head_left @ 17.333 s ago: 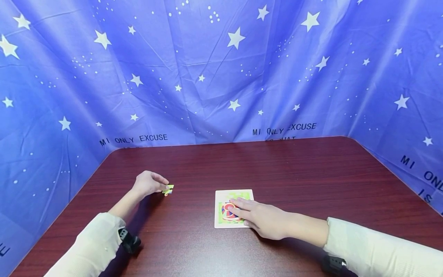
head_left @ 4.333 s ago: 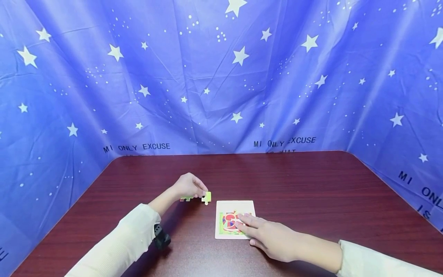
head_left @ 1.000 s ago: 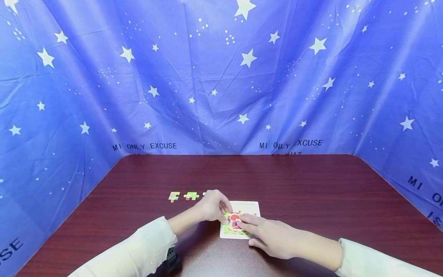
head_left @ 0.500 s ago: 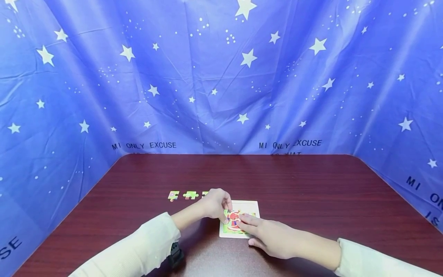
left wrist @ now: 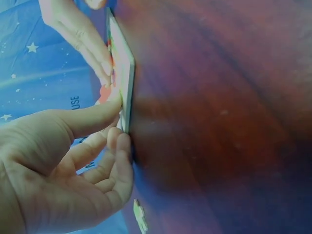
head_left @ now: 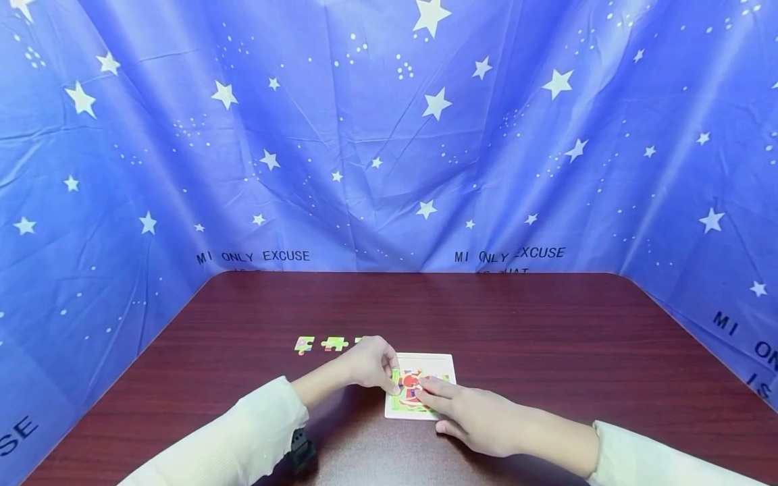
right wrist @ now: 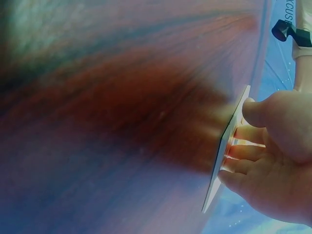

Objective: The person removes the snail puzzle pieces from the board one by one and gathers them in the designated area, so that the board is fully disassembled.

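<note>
A jigsaw puzzle in a square white tray [head_left: 426,360] lies on the table, showing a red, white, blue and green picture partly hidden by both hands. My left hand [head_left: 367,363] is at the tray's left side. In the left wrist view its straight thumb [left wrist: 97,117] presses on the puzzle near the edge, while the other fingers bend loosely by the tray's side; I see no piece between them. My right hand [head_left: 486,415] rests its outstretched fingers on the puzzle's right part, thumb by the near right corner, also seen in the right wrist view [right wrist: 278,151].
Left of the tray, two loose puzzle pieces, a left one [head_left: 304,344] and a middle one [head_left: 335,343], lie in a row on the dark red table [head_left: 516,317]. A third piece [head_left: 358,339] is partly hidden behind my left hand. A blue starry curtain [head_left: 365,135] surrounds the table.
Earlier, my left hand pinched a loose piece beside the tray, then brought it to the puzzle's left side. Its fingers have since drawn back slightly left. The right hand stays on the puzzle.
</note>
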